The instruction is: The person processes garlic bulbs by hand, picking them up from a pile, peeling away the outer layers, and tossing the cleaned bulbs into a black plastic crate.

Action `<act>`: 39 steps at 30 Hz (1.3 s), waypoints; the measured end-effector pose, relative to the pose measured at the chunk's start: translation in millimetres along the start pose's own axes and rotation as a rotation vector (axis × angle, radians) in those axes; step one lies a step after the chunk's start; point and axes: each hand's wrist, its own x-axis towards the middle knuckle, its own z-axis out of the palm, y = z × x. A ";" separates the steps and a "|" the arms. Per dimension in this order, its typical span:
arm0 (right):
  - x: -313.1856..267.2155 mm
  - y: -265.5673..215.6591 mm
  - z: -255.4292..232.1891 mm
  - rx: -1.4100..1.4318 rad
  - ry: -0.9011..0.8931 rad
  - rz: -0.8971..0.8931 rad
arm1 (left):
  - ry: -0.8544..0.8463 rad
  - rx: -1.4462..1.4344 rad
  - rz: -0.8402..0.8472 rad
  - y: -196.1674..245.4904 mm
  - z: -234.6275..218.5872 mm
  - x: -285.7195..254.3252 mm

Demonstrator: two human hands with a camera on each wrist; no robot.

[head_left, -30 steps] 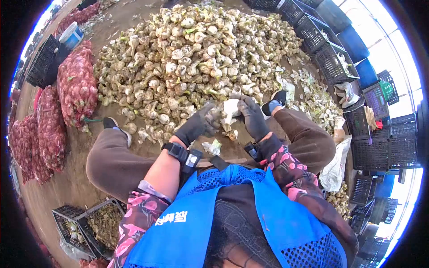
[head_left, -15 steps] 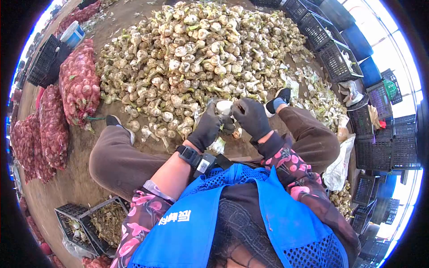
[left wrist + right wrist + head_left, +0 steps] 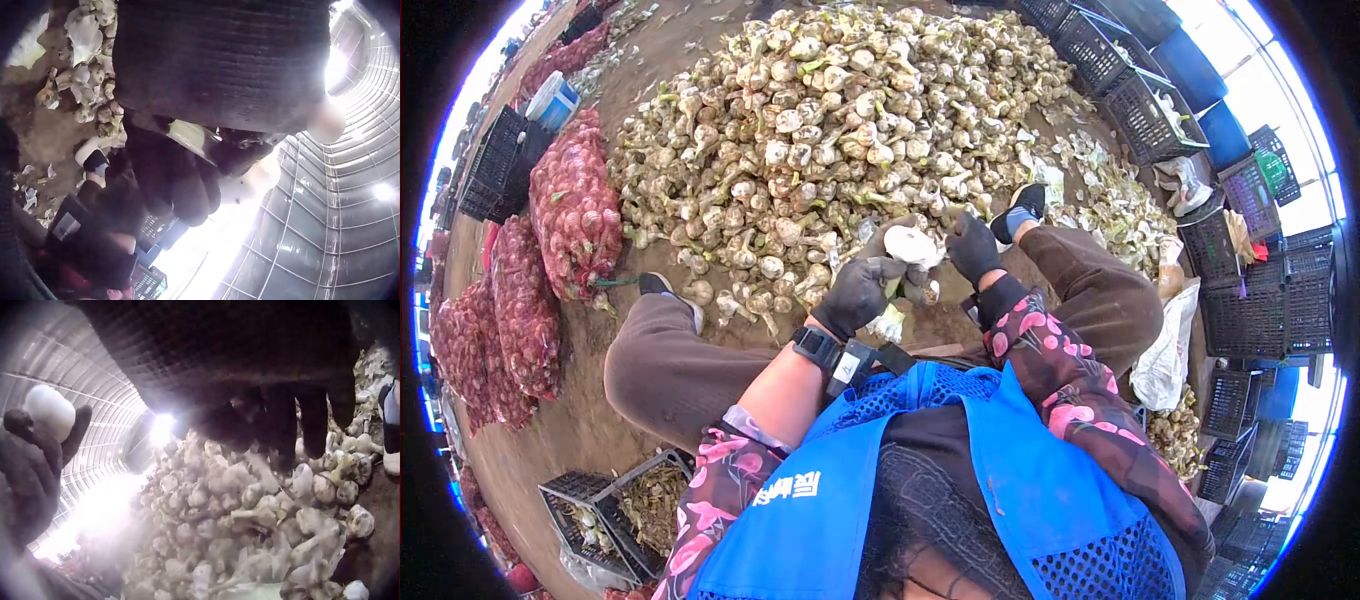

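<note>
White peeled garlic bulb (image 3: pixel 912 246) pinched in gloved left hand (image 3: pixel 862 288); right hand (image 3: pixel 974 247), just beside it, fingers curled on loose skin, above garlic heap (image 3: pixel 840 120).

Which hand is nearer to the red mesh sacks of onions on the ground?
Left. The left hand, holding a peeled white garlic bulb, is on the side toward the red mesh sacks. The right hand is beyond the bulb, farther from them.
</note>
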 end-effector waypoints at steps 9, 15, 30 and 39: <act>-1.4 -49.8 -56.3 0.089 -0.218 0.183 | 0.061 0.340 0.155 -6.8 -12.2 12.2; -17.7 -92.2 -32.5 0.555 -0.194 0.027 | 0.241 0.846 0.262 -17.0 -9.6 20.9; -14.9 -102.9 -12.7 0.818 -0.234 0.162 | 0.408 0.838 0.328 -26.6 -2.9 18.2; -0.4 -72.9 -1.9 0.148 -0.153 -0.104 | 0.354 0.825 0.305 -16.2 -6.5 20.7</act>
